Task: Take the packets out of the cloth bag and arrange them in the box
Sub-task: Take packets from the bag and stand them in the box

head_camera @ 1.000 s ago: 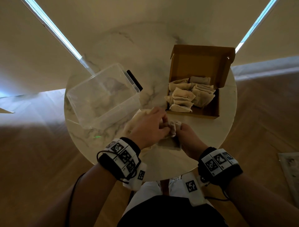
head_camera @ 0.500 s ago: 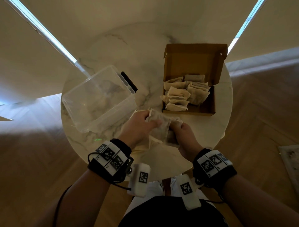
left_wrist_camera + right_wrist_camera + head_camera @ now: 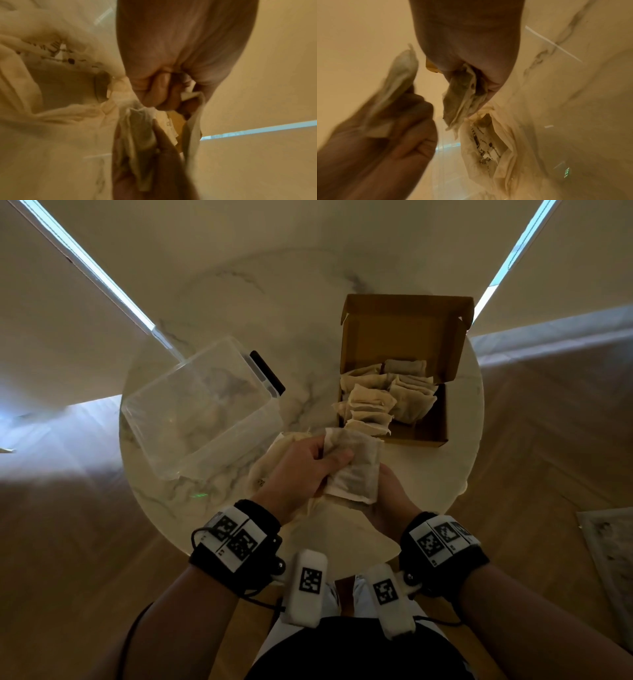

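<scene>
Both hands are over the crumpled cream cloth bag [image 3: 274, 463] at the table's near edge. My left hand [image 3: 327, 462] grips a flat beige packet [image 3: 358, 463], thumb on top. My right hand [image 3: 385, 491] lies under that packet, mostly hidden. In the right wrist view my right hand [image 3: 477, 81] pinches a small bunch of packets [image 3: 462, 97] above the bag [image 3: 489, 148], and my left hand [image 3: 399, 121] holds its own packet [image 3: 400, 73]. The open cardboard box [image 3: 431, 429], just beyond the hands, holds several packets [image 3: 373, 402] in rows.
A clear plastic container [image 3: 198, 409] with a black-latched lid sits at the table's left. The round marble table [image 3: 308, 313] stands on a wooden floor, its far half bare. The box's raised lid [image 3: 404, 333] stands at the back.
The hands were bunched at the bag's mouth; now they have lifted clear with packets in them and shifted slightly toward the box. The bag has slumped flat under them.
</scene>
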A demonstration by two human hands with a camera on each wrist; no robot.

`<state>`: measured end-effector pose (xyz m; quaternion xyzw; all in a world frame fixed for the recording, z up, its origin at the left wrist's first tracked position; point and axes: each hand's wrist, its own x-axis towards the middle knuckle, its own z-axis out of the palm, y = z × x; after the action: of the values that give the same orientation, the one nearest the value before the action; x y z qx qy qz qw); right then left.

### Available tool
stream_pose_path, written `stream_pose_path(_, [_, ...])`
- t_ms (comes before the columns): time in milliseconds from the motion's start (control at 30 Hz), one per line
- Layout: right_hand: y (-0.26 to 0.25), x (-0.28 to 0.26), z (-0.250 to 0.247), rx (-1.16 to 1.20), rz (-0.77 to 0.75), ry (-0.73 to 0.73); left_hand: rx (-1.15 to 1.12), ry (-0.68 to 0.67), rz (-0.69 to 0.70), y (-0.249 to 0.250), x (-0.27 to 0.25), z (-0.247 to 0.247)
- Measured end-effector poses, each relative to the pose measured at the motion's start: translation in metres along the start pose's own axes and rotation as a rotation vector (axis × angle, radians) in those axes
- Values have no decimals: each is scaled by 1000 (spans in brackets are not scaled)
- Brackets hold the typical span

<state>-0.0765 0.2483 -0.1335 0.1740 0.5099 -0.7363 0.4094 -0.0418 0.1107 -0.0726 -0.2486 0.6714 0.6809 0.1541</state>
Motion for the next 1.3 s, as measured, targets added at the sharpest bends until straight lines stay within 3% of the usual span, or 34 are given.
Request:
stream_pose_path(133, [1, 2, 2, -41, -7, -4, 496, 170, 136, -4, -1, -2])
stream_pose_path(200, [1, 3, 2, -13, -9, 26, 571, 185, 182, -9, 0, -2])
stream_pose_path(367, [-5, 4, 4, -77, 36, -59, 491, 135, 201, -14, 4, -1])
stream_pose_path(533, [-10, 7, 4, -51, -62, -50, 540, 323, 97, -13, 1, -4])
stream_pose_path(667, [-11, 11, 6, -53, -82, -35, 357, 20, -89, -25, 6, -4])
stream_pose_path(700, [-11, 12, 6, -61, -78, -46, 344, 0, -95, -28, 8, -4])
stream_pose_path(867, [-13, 11, -7, -75, -47, -119, 313, 104, -126, -34, 13, -19])
stream_pose_path(1033, [-10, 12, -16, -150, -33, -68, 353, 291, -229, -55, 1, -58])
stream_pose_path(1167, [-11, 14, -17, -174, -12, -40, 380, 260, -276, -63, -13, -69])
stream_pose_path(1300, [-13, 17, -11, -207, -15, -61, 624, 227, -178, -58, -13, -59])
